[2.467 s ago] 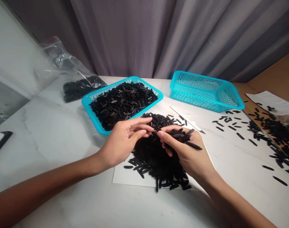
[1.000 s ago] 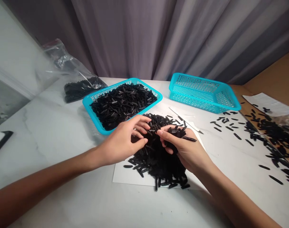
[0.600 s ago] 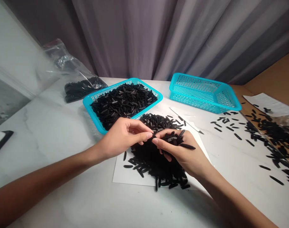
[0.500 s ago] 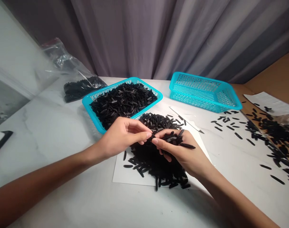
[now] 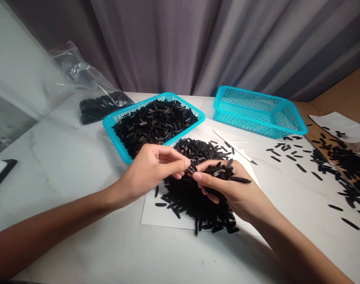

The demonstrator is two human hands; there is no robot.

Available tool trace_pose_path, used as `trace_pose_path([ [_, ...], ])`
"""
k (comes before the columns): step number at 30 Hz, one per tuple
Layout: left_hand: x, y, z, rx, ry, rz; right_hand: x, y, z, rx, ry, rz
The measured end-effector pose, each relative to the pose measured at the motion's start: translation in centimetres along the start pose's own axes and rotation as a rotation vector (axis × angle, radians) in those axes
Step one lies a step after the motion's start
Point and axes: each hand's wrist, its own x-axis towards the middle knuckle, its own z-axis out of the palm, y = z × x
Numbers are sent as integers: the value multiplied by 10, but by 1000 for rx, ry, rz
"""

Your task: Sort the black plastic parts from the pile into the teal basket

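Piece [image 5: 192, 168]: slim, black, pinched by left hand [image 5: 152, 167] | bunch [image 5: 218, 170]: clasped by right hand [image 5: 231, 187] | basket [image 5: 116, 141]: latticed blue plastic, heaped

Single head-worn camera, above near side of pile of black pieces [image 5: 194, 201], facing forward and down. Close range: pile just below centre of view, forearms [image 5: 64, 221] on near side. Wide view: surface [image 5: 123, 248] spreads either side of pile; curtain [image 5: 174, 43] behind pile spans most of top edge.
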Motion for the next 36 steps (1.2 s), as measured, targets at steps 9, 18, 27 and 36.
trace_pose_path([
  [9,0,4,-2,-140,-78,-137,-1,0,-1,76,-33,15],
  [18,3,4,-7,-398,-218,-336,-2,-2,-1,96,-74,-16],
  [27,-2,8,-8,-478,-306,-410,-2,4,-10,66,-165,-111],
  [36,-9,3,-1,318,97,497,3,2,-9,206,-120,-27],
])
